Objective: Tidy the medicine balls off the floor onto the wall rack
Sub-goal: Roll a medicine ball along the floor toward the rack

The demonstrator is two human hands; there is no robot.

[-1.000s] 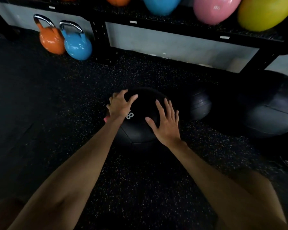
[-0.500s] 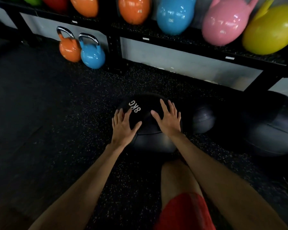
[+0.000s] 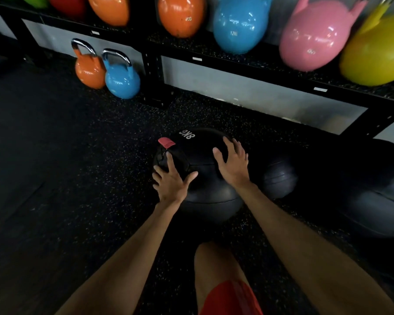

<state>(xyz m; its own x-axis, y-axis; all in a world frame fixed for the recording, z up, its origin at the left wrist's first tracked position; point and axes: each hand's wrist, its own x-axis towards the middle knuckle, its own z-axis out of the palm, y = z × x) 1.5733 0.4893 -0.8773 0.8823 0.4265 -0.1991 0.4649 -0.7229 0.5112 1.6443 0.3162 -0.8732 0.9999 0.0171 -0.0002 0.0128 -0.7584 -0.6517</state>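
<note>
- Since the ball (image 3: 202,155) reads 8KG, expect heft and slick skin.
- Both splayed flat on it: left grip (image 3: 171,180) at 9 o'clock, right grip (image 3: 233,165) at 2; cup underneath.

Both arms stretch toward twelve o'clock; left hand (image 3: 172,178) and right hand (image 3: 233,164) lie palm-down, fingers spread, the right slightly farther forward.

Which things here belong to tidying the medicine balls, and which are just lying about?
Job: 8KG medicine ball, left hand and right hand on it; smaller black ball beside it; large black ball at right; rack.
Lying about: orange kettlebell and blue kettlebell on the floor; coloured kettlebells on the rack.
</note>
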